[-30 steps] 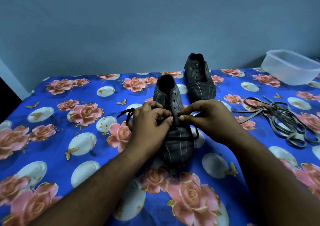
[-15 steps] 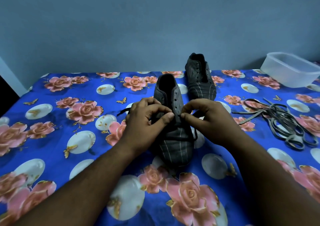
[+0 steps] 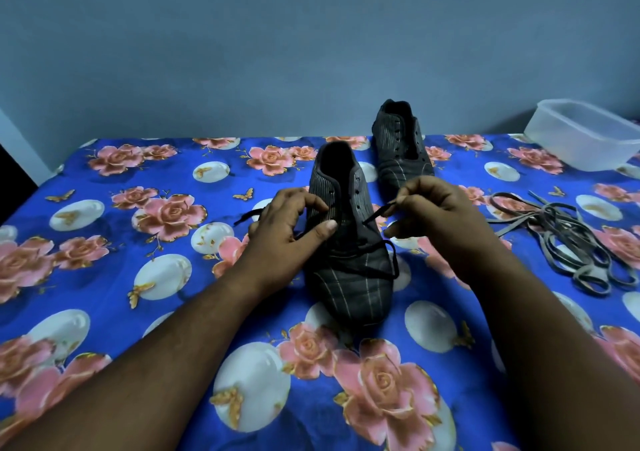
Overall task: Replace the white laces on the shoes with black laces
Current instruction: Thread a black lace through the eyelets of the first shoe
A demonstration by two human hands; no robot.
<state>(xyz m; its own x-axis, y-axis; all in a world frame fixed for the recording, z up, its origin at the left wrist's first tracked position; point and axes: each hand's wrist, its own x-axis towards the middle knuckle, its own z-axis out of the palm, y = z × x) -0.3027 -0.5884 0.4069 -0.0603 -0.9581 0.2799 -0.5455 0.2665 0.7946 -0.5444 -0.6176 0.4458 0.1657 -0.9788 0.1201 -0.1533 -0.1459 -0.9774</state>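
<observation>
A dark striped shoe (image 3: 349, 270) lies in the middle of the bed, toe towards me, with a black lace (image 3: 372, 266) threaded across its lower eyelets. My right hand (image 3: 436, 215) pinches one end of that lace and holds it out to the right of the shoe. My left hand (image 3: 291, 222) holds the left side of the shoe by the eyelets; the lace's other end trails out to its left. A second dark shoe (image 3: 400, 149) without a lace stands behind. A heap of pale laces (image 3: 568, 242) lies to the right.
Everything rests on a blue flowered bedsheet (image 3: 138, 242). A clear plastic tub (image 3: 585, 135) stands at the back right corner. A blue-grey wall rises just behind the bed.
My hands have moved apart from the shoe's middle. The right hand has drawn a lace end out to the right; the left has shifted slightly left.
</observation>
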